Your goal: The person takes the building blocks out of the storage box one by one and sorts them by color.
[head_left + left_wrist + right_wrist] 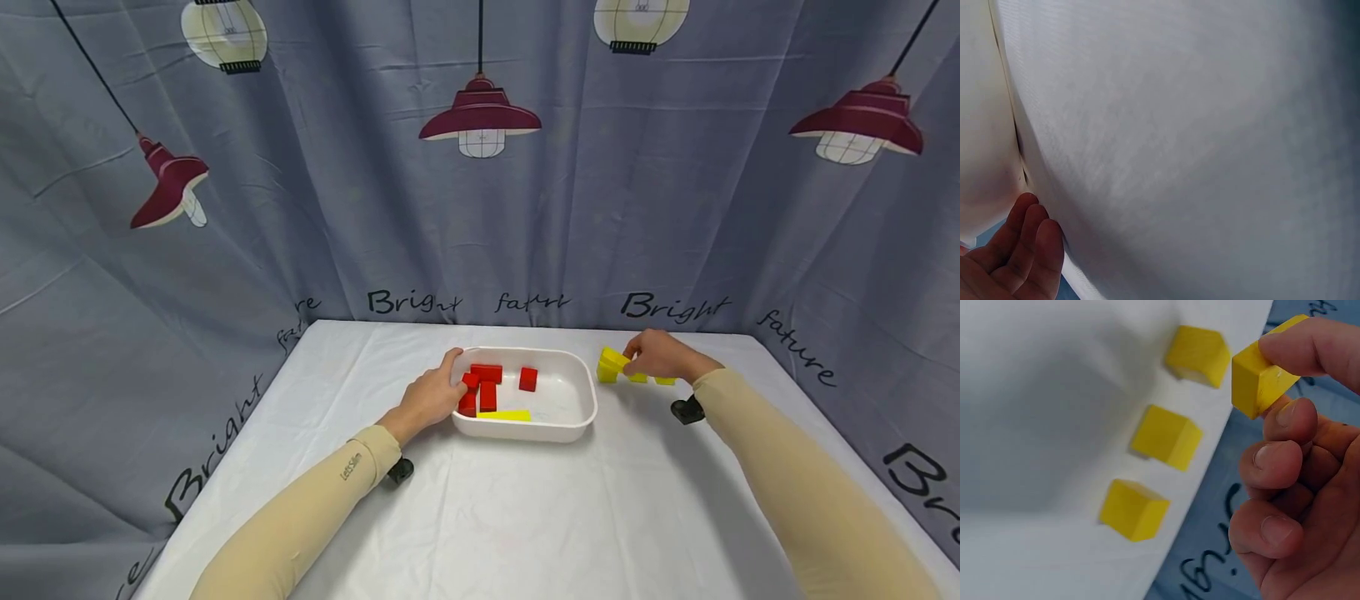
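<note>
Open room on the near side, crowding at the far right.
The broad near stretch of the surface (517,517) gives easy passage between the two sleeves (300,517). Inside the white tray (558,408), the right part lies open; red blocks (487,396) crowd the left, and a yellow piece (506,416) lines the near wall. The left grip (429,398) obstructs the left rim. Just beyond the right rim, three yellow blocks (1166,436) leave slim gaps, the right grip (663,354) by them, a curtain (480,233) behind.
</note>
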`<state>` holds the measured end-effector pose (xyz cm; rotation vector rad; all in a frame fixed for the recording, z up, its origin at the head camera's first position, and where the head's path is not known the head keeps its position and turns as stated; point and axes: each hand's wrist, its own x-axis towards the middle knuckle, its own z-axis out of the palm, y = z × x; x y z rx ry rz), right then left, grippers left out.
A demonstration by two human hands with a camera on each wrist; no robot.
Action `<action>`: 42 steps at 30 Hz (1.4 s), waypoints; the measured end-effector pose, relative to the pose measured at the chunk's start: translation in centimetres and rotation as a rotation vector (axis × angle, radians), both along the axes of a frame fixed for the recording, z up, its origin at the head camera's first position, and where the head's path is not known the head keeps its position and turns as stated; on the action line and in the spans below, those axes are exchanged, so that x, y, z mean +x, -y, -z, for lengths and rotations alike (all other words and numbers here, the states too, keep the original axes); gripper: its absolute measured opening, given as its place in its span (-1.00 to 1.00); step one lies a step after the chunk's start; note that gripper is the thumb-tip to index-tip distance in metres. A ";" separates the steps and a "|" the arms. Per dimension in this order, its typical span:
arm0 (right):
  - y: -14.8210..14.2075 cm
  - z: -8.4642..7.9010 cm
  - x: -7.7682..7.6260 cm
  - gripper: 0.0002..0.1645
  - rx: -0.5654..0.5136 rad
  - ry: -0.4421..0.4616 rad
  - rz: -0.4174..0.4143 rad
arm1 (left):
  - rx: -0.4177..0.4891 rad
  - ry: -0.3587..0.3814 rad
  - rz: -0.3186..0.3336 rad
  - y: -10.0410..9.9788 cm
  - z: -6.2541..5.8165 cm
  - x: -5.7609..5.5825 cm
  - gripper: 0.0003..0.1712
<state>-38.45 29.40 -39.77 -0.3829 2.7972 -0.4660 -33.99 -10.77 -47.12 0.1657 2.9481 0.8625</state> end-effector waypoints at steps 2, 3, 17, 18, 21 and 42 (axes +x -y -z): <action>-0.4 0.7 0.1 -0.54 -0.002 0.002 0.011 | 0.005 0.004 -0.002 0.0 0.0 0.0 -0.22; -0.5 1.1 0.1 -0.54 -0.005 0.003 0.015 | 0.006 0.005 -0.004 0.1 0.0 0.1 -0.22; -1.4 4.9 -0.1 -0.51 0.002 0.059 0.088 | 0.021 0.006 -0.009 -0.1 0.0 0.1 -0.21; -1.3 5.0 -0.1 -0.51 0.002 0.061 0.094 | 0.023 0.007 -0.009 -0.1 0.0 0.2 -0.21; -1.0 5.3 0.0 -0.53 0.001 0.052 0.099 | 0.021 0.005 -0.008 -0.1 -0.1 0.2 -0.21; 0.2 5.9 0.5 -0.57 0.005 -0.042 0.147 | 0.019 0.001 0.003 -0.1 -0.1 0.3 -0.21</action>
